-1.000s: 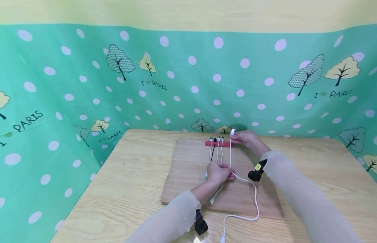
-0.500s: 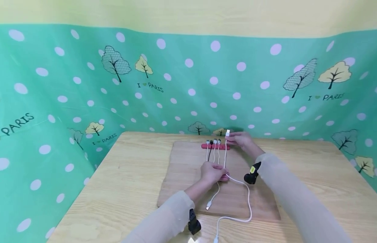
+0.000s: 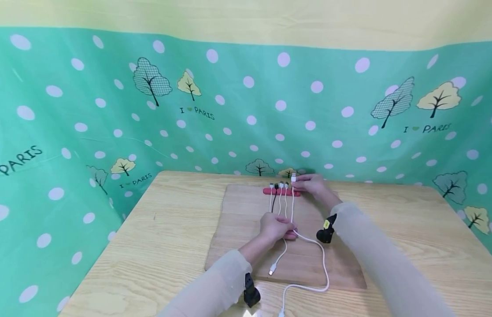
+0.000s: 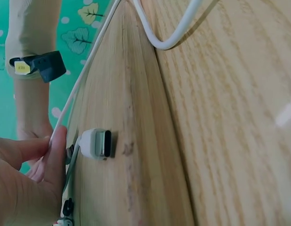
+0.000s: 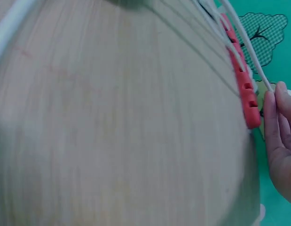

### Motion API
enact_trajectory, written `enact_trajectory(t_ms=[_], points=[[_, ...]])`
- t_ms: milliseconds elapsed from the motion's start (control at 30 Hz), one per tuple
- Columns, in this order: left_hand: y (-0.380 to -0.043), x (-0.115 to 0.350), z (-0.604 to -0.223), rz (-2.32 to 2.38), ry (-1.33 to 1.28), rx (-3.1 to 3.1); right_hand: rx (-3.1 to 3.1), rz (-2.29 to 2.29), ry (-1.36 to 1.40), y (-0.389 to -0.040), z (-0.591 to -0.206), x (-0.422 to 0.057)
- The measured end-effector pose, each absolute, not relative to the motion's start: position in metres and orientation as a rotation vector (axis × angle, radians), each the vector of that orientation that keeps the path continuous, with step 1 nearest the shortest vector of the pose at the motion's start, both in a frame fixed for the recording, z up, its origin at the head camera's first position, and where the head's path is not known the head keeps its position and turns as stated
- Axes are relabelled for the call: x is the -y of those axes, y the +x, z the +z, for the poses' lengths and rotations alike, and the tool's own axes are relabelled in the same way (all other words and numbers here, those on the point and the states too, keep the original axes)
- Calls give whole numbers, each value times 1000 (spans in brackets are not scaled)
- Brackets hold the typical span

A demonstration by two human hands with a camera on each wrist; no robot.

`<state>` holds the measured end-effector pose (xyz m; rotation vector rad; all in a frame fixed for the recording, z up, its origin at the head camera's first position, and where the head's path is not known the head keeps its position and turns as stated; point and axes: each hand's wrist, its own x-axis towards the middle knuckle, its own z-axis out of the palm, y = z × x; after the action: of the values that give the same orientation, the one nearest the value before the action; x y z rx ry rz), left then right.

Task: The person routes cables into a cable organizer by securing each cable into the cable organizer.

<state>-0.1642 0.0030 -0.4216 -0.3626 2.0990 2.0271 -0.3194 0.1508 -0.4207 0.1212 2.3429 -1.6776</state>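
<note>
My right hand (image 3: 312, 185) pinches a white USB cable (image 3: 324, 259) just below its plug (image 3: 294, 177), at the right end of a red cable holder (image 3: 266, 191). The right wrist view shows the cable between thumb and fingers, beside the holder's (image 5: 251, 113) end with unfilled slots. Lower down, my left hand (image 3: 274, 228) pinches the same cable, which runs straight between both hands. Several other cables sit in the holder, one of them a black cable (image 3: 274, 203). In the left wrist view a white USB-C plug (image 4: 94, 143) lies close by my left hand (image 4: 23, 183).
The holder lies near the far edge of a wooden board (image 3: 235, 220) on a wooden table (image 3: 162, 237). The held cable's tail loops over the board's front edge to another plug (image 3: 282, 313). A patterned green cloth (image 3: 230, 110) hangs behind the table.
My right hand has brought the plug lower and slightly left, closer to the holder's right end. My left hand keeps its pinch on the cable. The head view has shifted a little.
</note>
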Motion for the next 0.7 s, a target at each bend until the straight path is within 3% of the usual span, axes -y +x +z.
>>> enact_trajectory(t_ms=[300,700], points=[[-168,-2,-421,1883,-335,-2126,-2668,-1481,-67,-321,-438,-149],[-181,1,-414,1695,-324,-2159,-2845,-1303,81,-318,-434,-132]])
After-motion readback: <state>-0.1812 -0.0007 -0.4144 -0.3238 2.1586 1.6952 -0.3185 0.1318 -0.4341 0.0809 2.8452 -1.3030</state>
